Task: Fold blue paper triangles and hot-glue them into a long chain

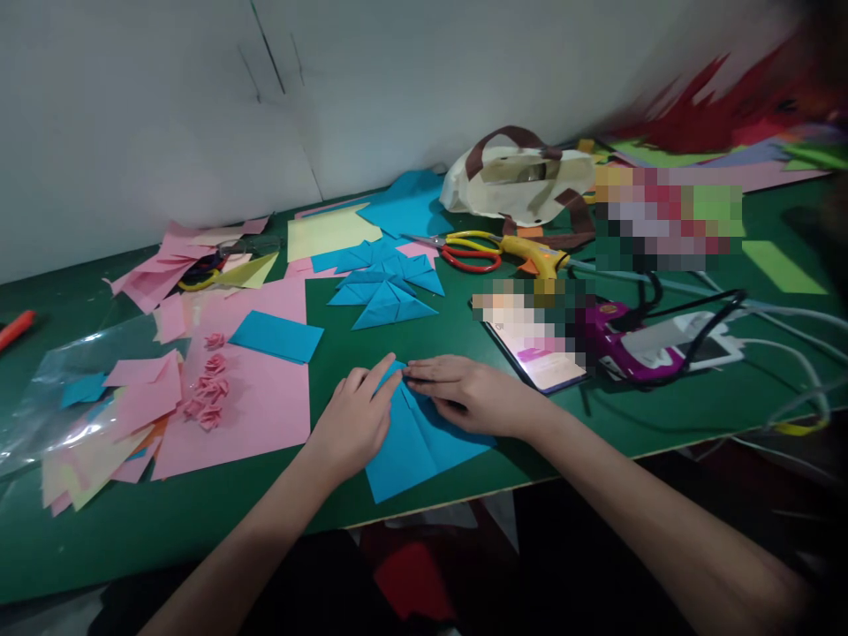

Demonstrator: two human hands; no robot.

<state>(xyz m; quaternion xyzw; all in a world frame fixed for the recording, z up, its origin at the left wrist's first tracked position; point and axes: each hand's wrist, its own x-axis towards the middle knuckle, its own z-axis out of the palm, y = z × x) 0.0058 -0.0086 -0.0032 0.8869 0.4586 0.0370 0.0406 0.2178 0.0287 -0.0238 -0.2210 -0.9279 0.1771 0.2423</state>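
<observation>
Left hand [354,420] and right hand [473,393] lie unclenched on the blue sheet [417,446], fingers extended and gripping nothing else. This sheet rests under both hands, near the front edge of the worktop [66,552]; its far corner sits at the fingertips, its nearer part bare between the wrists. Left of the left hand is a pink sheet [268,402]; the phone [553,364] lies just beyond the right; folded pieces [390,296] sit toward the back edge.
</observation>
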